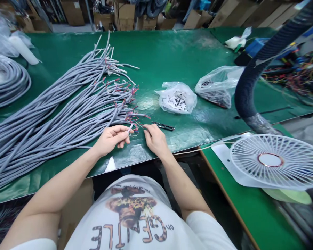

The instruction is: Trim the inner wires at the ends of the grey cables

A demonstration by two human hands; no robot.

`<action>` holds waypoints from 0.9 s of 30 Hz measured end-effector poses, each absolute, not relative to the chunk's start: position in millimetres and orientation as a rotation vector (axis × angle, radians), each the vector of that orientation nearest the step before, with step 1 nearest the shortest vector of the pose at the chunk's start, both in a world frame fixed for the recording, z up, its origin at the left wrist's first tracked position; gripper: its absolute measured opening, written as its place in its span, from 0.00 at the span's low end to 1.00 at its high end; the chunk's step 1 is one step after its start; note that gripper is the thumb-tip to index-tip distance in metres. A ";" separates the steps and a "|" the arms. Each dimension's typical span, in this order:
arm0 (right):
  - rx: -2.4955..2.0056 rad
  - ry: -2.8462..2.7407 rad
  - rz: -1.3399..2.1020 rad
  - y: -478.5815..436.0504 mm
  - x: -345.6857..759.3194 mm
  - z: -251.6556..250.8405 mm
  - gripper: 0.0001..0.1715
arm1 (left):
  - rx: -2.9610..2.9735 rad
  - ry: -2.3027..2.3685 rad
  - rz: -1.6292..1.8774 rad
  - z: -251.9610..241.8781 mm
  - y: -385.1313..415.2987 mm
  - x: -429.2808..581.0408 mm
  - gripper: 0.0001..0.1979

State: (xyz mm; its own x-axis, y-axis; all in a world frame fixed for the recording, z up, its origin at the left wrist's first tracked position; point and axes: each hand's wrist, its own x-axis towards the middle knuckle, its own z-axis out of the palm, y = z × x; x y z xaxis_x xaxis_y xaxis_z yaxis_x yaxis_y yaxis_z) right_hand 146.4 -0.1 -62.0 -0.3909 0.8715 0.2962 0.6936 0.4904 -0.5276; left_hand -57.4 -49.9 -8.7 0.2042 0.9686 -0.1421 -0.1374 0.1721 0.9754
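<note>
Long grey cables (75, 100) lie in bundles across the green table, their stripped ends showing thin red, blue and white wires. My left hand (114, 139) pinches the end of one grey cable between thumb and forefinger. Close to its right, my right hand (155, 139) has its fingers curled together at the thin wires of that cable end; what lies between the fingertips is too small to make out. Black snips (165, 126) rest on the table just beyond my right hand. Farther back sits an open plastic bag (177, 99) of small black and white pieces.
Another plastic bag (216, 90) holds dark and grey parts. At the right are a white fan (273, 159) and a thick black hose (250, 80). Coiled grey cable (9, 81) lies at the left. The table's front edge (146, 160) runs near my body.
</note>
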 end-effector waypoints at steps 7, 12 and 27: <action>-1.392 -2.193 0.121 19.2 171.9 -54.1 0.18 | 0.979 0.978 1.053 -11.3 -48.1 -60.8 0.16; -1.551 -2.368 0.020 37.0 197.4 -52.2 0.19 | 0.936 0.965 1.068 -10.2 -47.4 -62.8 0.16; -1.037 -1.545 1.456 -22.8 179.9 -20.8 0.10 | 1.098 0.974 0.940 -9.3 -54.3 -60.3 0.17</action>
State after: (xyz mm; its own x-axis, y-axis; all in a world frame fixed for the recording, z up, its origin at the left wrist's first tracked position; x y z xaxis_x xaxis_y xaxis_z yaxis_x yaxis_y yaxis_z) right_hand 179.9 -22.8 -20.8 -0.3819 0.9242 -0.0038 0.0582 0.0200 -0.9981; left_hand -60.3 -54.3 -9.3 0.2935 0.9436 -0.1531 -0.1186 0.1949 0.9736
